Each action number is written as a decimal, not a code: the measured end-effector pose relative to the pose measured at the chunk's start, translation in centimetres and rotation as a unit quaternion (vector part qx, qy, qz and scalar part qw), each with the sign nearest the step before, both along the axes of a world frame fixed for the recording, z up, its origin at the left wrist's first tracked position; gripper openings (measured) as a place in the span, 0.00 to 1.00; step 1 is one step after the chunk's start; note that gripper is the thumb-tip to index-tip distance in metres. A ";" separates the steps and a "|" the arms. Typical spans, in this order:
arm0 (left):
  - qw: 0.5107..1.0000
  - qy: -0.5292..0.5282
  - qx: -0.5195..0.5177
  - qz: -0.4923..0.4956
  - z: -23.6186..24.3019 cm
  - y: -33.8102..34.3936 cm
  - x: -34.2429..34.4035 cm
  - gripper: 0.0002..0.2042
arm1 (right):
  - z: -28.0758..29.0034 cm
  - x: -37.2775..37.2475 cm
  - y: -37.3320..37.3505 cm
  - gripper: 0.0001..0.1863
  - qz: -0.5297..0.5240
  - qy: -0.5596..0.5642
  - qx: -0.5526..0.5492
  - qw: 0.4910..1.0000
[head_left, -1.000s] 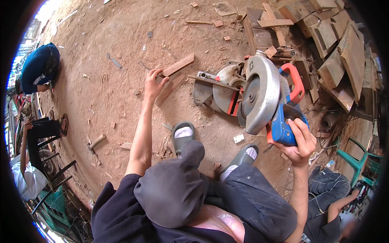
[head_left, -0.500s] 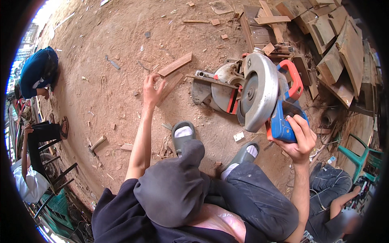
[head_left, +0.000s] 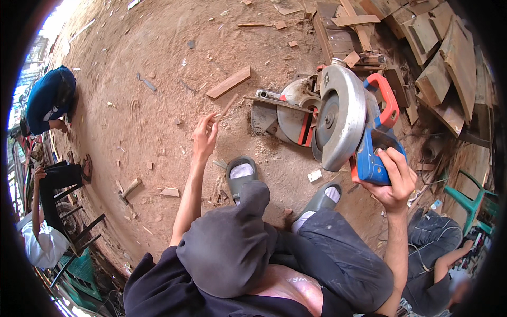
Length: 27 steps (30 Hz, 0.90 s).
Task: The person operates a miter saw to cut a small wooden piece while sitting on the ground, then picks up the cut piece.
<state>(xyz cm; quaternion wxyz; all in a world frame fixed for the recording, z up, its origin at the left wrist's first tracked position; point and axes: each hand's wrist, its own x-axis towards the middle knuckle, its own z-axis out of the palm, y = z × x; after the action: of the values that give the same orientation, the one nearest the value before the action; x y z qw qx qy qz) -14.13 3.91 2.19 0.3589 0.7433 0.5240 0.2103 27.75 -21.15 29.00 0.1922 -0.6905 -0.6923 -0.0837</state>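
In front of me, a miter saw (head_left: 338, 121) with a round grey blade guard stands on the dirt ground. My right hand (head_left: 395, 179) is wrapped around its blue handle (head_left: 374, 158). My left hand (head_left: 205, 138) pinches one end of a thin wooden piece (head_left: 228, 106), seen nearly edge-on and tilted toward the saw's fence (head_left: 277, 102). A second flat wooden piece (head_left: 228, 83) lies on the ground just beyond that hand. The saw's red carrying grip (head_left: 390, 100) rises at the far side of the blue handle, with no hand on it.
Stacked boards and offcuts (head_left: 441, 79) crowd the far right. A hammer (head_left: 130, 190) and scattered wood scraps lie at the left. One person in blue (head_left: 50, 100) bends down at the left edge; others sit at lower left and lower right. A green chair (head_left: 467, 203) stands at right.
My left hand has closed on the wooden piece that lay beneath it and lifted it, turning it edge-on. My right hand keeps its grip on the saw handle.
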 end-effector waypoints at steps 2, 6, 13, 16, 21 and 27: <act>0.981 -0.118 -0.135 0.069 -0.3 -1.1 0.4 0.17 | 0.0 0.0 0.0 0.41 -0.001 0.002 0.000 1.000; 0.917 -0.224 -0.311 0.108 1.4 -3.4 2.0 0.19 | 0.1 0.0 0.1 0.40 -0.006 0.009 -0.008 1.000; 0.901 -0.291 -0.318 0.050 1.4 -6.1 5.2 0.16 | 0.0 0.0 0.0 0.40 -0.001 0.005 0.001 1.000; 0.880 -0.317 -0.348 0.054 1.1 -6.8 6.2 0.17 | -0.1 0.0 0.1 0.40 0.002 0.008 0.005 1.000; 0.868 -0.326 -0.373 0.034 1.1 -8.1 7.5 0.16 | 0.0 -0.1 0.1 0.39 -0.002 0.012 0.002 1.000; 0.930 -0.225 -0.283 -0.071 1.9 -8.3 7.5 0.20 | 0.0 0.0 0.2 0.39 -0.003 0.012 0.006 1.000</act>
<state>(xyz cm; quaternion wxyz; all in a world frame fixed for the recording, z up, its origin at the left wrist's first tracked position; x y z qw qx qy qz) -6.60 -4.39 4.05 0.6767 0.5793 0.4131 0.1894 27.77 -20.98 28.97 0.2043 -0.6925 -0.6872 -0.0803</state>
